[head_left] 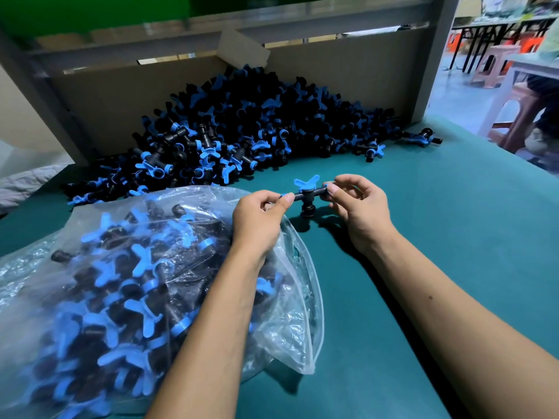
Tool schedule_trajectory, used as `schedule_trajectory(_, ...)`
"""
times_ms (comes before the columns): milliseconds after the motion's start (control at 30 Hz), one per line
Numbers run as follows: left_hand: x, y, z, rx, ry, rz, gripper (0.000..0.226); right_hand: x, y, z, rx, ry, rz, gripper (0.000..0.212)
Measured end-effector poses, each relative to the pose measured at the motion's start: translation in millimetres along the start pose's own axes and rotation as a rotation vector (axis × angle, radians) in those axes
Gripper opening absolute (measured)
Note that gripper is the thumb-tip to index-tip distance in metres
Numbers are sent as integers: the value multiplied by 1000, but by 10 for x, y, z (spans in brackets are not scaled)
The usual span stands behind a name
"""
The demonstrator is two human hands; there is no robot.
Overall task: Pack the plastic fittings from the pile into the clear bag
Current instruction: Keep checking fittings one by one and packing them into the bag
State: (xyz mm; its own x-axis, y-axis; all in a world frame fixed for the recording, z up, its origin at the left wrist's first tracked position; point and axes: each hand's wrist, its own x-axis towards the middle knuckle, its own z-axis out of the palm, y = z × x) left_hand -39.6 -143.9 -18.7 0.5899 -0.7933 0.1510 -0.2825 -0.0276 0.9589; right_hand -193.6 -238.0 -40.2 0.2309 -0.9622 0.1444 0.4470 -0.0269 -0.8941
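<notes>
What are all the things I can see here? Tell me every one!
pile of fittings: too many to count, black and blue, back of the table
held fitting: one, black with blue wing handle, between both hands
clear bag: one, see-through, nearly full of fittings, left front
table: one, teal top
cardboard: brown, behind the pile
stools: two, pinkish, far right
left hand: pinches one end
right hand: pinches other end

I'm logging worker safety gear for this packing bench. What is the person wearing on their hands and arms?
Nothing shows: the left hand and right hand are bare, without gloves, rings or a watch, and both forearms are uncovered, with no sleeves in view.
</notes>
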Motion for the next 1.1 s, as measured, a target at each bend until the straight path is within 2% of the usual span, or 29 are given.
schedule_trajectory(67, -8, 10, 5, 15, 28, -3, 20, 3, 24, 16, -80, 57, -51, 17)
schedule_trajectory(167, 3, 10, -17, 4, 145, -24, 29, -43, 83, 84, -496, 128, -271, 21)
schedule_trajectory(267, 5, 8, -17, 24, 190, -23, 35, -135, 93, 190, -767, -38, -476, 30)
schedule_trajectory(367, -25, 28, 16, 36, 111, 14, 40, -174, 63, 239, -863, -161, -523, 41)
schedule_trajectory(467, -57, 54, 15, 36, 25, 109, 37, -155, 61, 225, -733, -108, -455, 32)
schedule_trajectory(500, -70, 72, 17, 40, 11, 148, 36, -153, 65, 229, -598, -81, -343, 26)
schedule_trajectory(600, -99, 139, 32, -31, 23, 210, 27, -160, 29, 271, 102, -56, 98, 7)
schedule_trajectory(633, -99, 160, 32, -65, 38, 214, 23, -145, 0, 257, 270, -39, 187, 12)
schedule_trajectory(700, -94, 194, 23, -127, 74, 197, 14, -113, -49, 199, 431, -7, 280, 22)
schedule_trajectory(833, -73, 224, -14, -205, 152, 177, 11, -77, -78, 137, 411, -9, 304, 20)
schedule_trajectory(933, -70, 227, -39, -249, 172, 178, 13, -42, -133, 76, 138, -155, 192, 6)
schedule_trajectory(1000, -71, 257, -50, -240, 191, 194, 13, -59, -165, 76, -6, -298, 103, 13)
schedule_trajectory(1100, -87, 365, -53, -202, 249, 264, 17, -149, -94, 153, -82, -425, 115, 26)
